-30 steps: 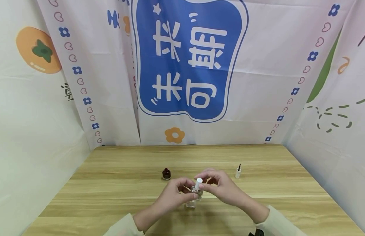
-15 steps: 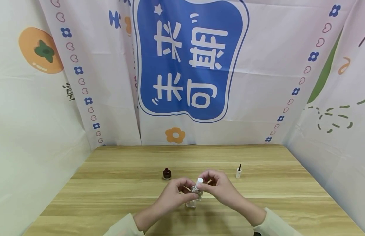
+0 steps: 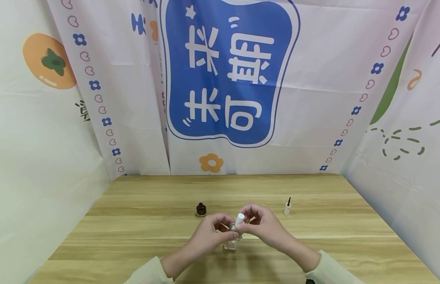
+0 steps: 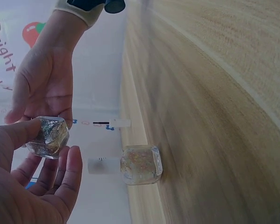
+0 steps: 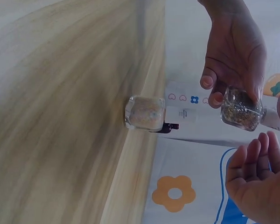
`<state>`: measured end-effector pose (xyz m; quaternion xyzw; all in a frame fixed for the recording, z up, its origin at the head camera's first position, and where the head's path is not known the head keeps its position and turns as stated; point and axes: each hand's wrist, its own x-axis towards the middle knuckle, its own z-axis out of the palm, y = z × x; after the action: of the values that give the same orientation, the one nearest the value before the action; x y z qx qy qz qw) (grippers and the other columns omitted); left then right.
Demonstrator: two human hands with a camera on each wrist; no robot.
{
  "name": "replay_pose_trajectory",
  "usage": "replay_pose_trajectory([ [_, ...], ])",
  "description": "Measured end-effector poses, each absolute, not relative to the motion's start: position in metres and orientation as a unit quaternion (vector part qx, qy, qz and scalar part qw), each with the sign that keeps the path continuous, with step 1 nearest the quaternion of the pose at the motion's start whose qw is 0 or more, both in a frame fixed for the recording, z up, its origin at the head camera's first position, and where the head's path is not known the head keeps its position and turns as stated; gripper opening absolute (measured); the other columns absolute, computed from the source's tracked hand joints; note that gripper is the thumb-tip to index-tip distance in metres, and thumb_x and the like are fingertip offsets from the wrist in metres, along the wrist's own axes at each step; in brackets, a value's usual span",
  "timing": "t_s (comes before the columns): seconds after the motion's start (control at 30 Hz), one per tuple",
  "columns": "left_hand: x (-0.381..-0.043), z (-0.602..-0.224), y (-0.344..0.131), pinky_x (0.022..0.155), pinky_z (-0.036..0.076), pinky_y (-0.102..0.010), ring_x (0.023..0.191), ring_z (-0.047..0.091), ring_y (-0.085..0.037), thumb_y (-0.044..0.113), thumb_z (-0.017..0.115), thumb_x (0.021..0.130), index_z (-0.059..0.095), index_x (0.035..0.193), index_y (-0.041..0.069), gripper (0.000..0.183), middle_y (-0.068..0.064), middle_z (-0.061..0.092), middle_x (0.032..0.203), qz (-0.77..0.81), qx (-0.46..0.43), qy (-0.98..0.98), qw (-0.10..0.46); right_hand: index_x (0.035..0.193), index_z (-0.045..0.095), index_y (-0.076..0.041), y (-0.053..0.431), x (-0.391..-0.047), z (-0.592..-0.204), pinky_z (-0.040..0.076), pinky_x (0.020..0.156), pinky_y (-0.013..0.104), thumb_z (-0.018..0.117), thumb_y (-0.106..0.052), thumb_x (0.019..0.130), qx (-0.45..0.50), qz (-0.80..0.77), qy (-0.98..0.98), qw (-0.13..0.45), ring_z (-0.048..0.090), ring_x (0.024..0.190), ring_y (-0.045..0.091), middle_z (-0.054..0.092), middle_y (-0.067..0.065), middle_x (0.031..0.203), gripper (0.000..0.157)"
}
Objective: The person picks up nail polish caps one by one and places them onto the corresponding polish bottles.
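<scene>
My left hand [image 3: 212, 234] holds a small clear nail polish bottle [image 4: 49, 137] filled with dark and gold glitter, raised above the table. The thumb and fingers of my right hand [image 3: 266, 225] pinch its white cap [image 3: 239, 219]; the other fingers are loosely bent. Under the hands, a second nail polish bottle [image 4: 141, 164] with pale glitter stands upright on the table, its white cap [image 4: 104, 165] on. Farther back, a dark red nail polish bottle [image 3: 201, 210] stands with its neck bare. To the right, a white cap [image 3: 287, 209] stands with its dark brush pointing up.
The wooden table [image 3: 152, 201] reaches back to a printed white cloth [image 3: 305, 130]. More cloth hangs along the left and right sides.
The right fingers have shifted and curled around the white cap, with the thumb now lower near its base. The left hand and held bottle stay nearly in place; the things on the table have not moved.
</scene>
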<state>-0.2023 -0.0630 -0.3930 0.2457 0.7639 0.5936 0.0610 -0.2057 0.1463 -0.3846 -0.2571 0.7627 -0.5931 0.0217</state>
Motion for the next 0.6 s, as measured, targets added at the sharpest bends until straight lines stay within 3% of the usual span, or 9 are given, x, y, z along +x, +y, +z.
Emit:
replay_pose_trajectory([
  [0.27,-0.2030,-0.3928,-0.0631,0.061,0.056,-0.023,0.076,0.062,-0.019,0.008,0.078,0.081,0.067,0.098,0.002,0.022,-0.005,0.067,0.088,0.602,0.236,0.760,0.068,0.119,0.062,0.000,0.1529,-0.2106,-0.3796,0.054,0.071,0.026,0.071,-0.013,0.089,-0.281,-0.596,0.750,0.058,0.059,0.086,0.020,0.061,0.012,0.098,0.033],
  [0.6,-0.2032,-0.3948,-0.0619,0.060,0.056,-0.024,0.075,0.062,-0.019,0.009,0.078,0.081,0.068,0.098,0.002,0.021,-0.005,0.067,0.088,0.603,0.238,0.758,0.070,0.113,0.066,-0.001,0.1541,-0.2120,-0.3800,0.054,0.073,0.026,0.068,-0.012,0.091,-0.293,-0.596,0.745,0.062,0.058,0.089,0.018,0.062,0.013,0.101,0.024],
])
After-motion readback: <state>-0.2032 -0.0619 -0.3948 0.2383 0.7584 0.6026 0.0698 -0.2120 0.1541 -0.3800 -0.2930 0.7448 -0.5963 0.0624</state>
